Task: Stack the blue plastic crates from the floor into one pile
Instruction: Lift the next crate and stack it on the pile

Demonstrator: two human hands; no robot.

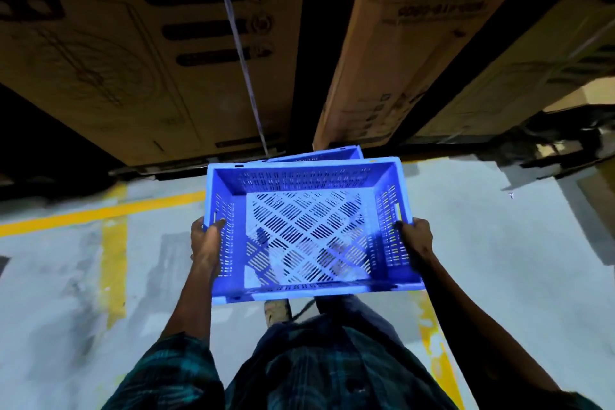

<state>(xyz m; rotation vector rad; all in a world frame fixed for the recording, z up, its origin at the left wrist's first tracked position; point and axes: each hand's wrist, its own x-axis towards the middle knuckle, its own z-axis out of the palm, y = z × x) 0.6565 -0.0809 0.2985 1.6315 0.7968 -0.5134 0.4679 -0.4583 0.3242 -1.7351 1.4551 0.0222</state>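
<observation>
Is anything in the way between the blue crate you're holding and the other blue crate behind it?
Nothing visible. The left hand and right hand hold the held crate by its sides. The other blue crate peeks out just past its far rim, near the cardboard boxes.

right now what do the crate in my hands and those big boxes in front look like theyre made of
The crate: moulded blue plastic, slightly glossy, with slotted walls and a perforated lattice floor. The big boxes: brown corrugated cardboard by the look, matte, with dark printed markings and a thin strap running down one; the corrugation itself isn't visible.
</observation>
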